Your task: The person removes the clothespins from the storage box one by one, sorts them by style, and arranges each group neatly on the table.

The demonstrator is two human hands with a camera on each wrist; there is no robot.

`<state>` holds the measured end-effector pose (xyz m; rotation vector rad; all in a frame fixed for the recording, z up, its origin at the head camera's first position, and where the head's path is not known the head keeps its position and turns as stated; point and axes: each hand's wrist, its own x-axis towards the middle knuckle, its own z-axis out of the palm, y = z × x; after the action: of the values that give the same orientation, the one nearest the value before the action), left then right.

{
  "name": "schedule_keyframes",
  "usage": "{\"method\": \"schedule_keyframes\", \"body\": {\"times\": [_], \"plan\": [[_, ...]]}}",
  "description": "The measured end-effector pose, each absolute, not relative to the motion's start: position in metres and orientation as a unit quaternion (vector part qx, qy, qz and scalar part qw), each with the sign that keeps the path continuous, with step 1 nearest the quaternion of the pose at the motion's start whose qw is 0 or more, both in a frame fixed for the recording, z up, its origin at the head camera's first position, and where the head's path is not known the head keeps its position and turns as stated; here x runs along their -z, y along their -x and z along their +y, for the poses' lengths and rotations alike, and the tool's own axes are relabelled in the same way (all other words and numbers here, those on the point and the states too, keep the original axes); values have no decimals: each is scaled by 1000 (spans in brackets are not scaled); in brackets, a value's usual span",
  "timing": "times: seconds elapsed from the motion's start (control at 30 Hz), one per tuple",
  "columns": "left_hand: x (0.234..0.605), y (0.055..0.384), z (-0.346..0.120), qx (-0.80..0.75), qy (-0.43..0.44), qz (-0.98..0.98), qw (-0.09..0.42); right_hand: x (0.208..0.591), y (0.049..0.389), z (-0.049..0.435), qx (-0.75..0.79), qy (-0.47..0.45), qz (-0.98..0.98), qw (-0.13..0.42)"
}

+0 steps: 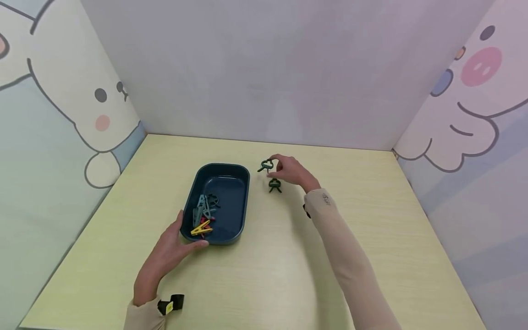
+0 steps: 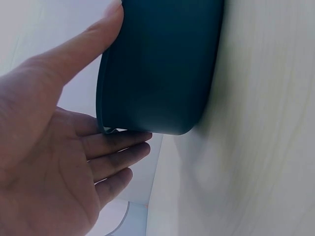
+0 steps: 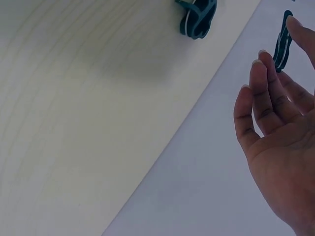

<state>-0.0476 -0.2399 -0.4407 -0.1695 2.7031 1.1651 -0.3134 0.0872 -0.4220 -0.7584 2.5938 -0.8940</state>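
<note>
A dark blue plastic tray (image 1: 243, 201) sits on the table. My left hand (image 1: 171, 250) rests against its near left corner, thumb along the near side and fingers nearly straight at the left wall. In the left wrist view, the fingertips lie beside the tray wall (image 2: 157, 73). Between thumb and fingertips, my right hand (image 1: 290, 170) pinches a dark green clip (image 1: 267, 164), seen edge-on in the right wrist view (image 3: 282, 45). Just nearer to me, another dark green clip (image 1: 275, 184) stands on the table.
Inside the tray, toward its near left, lie several light blue clothespins (image 1: 201, 208), a yellow clothespin (image 1: 200, 228), something red partly under it, and a dark green clip (image 1: 212, 200). A grey wall (image 1: 268, 78) rises behind the pale wooden table (image 1: 255, 284); printed panels flank both sides.
</note>
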Motion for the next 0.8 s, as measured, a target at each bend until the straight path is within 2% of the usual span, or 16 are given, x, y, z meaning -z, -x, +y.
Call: {"method": "schedule_keyframes", "body": {"times": [0.37,0.8], "plan": [[440,49,-240,-394,58,911,103,433,308,134,319,236,905,154],[442,49,-242,-398,50,911,97,443,304,162,295,220,912,183]]}}
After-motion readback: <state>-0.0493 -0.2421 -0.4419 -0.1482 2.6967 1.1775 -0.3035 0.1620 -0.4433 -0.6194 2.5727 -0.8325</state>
